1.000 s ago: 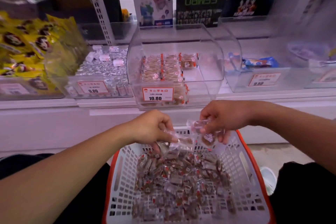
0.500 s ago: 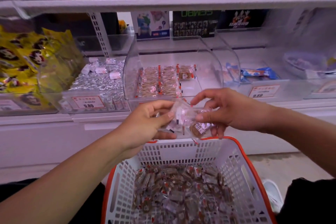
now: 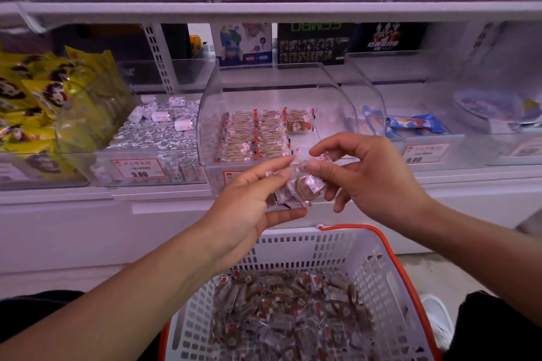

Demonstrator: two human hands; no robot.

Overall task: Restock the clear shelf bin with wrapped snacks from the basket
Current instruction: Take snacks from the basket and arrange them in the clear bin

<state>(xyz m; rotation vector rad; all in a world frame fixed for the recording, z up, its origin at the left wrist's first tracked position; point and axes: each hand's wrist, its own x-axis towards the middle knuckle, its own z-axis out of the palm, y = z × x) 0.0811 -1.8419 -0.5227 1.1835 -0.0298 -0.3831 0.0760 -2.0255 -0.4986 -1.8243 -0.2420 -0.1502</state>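
Observation:
A small bunch of clear-wrapped brown snacks point(image 3: 305, 184) hangs in front of the clear shelf bin point(image 3: 211, 114). My left hand point(image 3: 249, 202) grips the bunch from below and left, thumb under it. My right hand point(image 3: 369, 173) pinches the wrappers from the right with thumb and forefinger. Inside the bin lie two neat rows of wrapped snacks point(image 3: 255, 135) and one loose one at the back right. Below, the white basket with an orange rim point(image 3: 378, 267) holds several more wrapped snacks point(image 3: 293, 311).
Left of the bin sits a bin of silver-wrapped sweets point(image 3: 158, 132), then yellow panda bags point(image 3: 32, 102). A bin with blue packets point(image 3: 416, 123) stands to the right. Another shelf point(image 3: 264, 10) runs overhead. A white shoe point(image 3: 437, 316) shows beside the basket.
Both hands rose from the basket with a bunch of wrapped snacks and now hold it together just in front of the clear bin's lower lip.

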